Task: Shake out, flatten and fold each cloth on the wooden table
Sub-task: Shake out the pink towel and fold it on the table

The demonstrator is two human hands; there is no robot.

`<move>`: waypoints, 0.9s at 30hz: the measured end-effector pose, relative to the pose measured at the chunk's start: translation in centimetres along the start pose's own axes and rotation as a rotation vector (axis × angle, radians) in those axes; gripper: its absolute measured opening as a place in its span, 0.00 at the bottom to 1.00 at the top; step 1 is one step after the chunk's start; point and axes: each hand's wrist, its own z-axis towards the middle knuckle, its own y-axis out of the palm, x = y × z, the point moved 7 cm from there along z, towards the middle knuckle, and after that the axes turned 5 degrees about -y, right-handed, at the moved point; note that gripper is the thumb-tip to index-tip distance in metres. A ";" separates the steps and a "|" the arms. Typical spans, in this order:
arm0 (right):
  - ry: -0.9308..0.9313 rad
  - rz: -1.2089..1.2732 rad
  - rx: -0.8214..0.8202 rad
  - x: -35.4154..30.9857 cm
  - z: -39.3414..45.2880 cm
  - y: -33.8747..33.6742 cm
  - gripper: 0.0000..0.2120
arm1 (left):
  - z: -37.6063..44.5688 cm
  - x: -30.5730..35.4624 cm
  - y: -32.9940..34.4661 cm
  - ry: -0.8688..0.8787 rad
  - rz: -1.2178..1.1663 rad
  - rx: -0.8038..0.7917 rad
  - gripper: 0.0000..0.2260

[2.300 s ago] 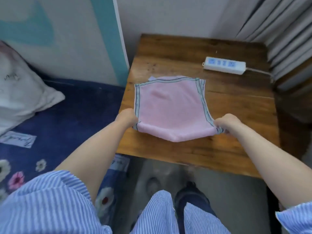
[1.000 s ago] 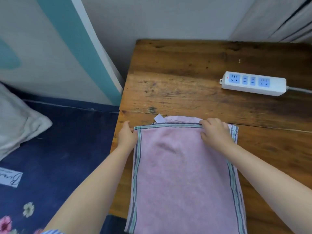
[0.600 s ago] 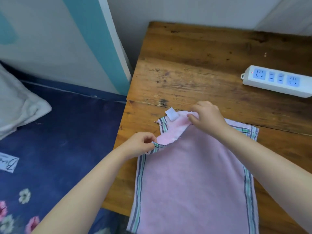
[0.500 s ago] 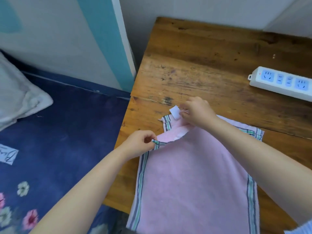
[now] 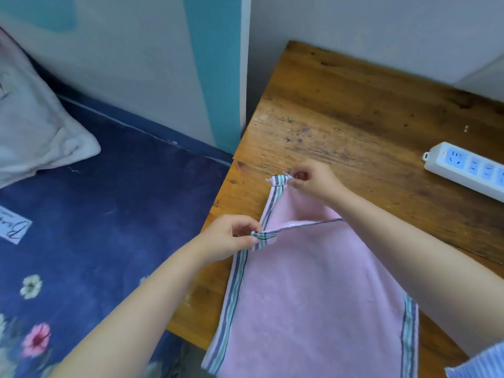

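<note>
At the far left a white pillow [image 5: 32, 126] lies on the dark blue flowered bedding [image 5: 109, 227], which runs up to the edge of the wooden table [image 5: 354, 110]. My left hand [image 5: 226, 241] comes in over that edge and pinches the near corner of the upper layer of the pink cloth [image 5: 313, 296] between thumb and curled fingers, right on its green, grey and white striped border, with the corner lifted a little off the layer beneath. The cloth itself lies doubled on the near left part of the table, its lower end hanging past the table's front edge, its striped borders running down both long sides. Beyond my left hand the lower layer shows, stretching away to a far corner, and there my right hand [image 5: 313, 181] grips that corner in a tight pinch, fingers curled over the bunched stripe. My right forearm crosses above the cloth. Further right, well apart from the cloth, a white power strip [image 5: 469, 170] with pale blue sockets rests on the bare wood.
</note>
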 end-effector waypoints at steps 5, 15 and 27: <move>-0.011 -0.215 -0.039 0.5 0.1 0.9 0.15 | 1.7 0.7 -3.0 -0.007 0.079 0.240 0.08; 0.199 -0.222 -0.075 8.7 -10.7 -3.6 0.12 | 7.2 4.3 -0.3 0.000 0.496 0.223 0.09; 0.344 0.007 0.088 11.5 -15.8 -4.7 0.09 | 8.8 6.7 1.7 -0.071 0.212 0.127 0.07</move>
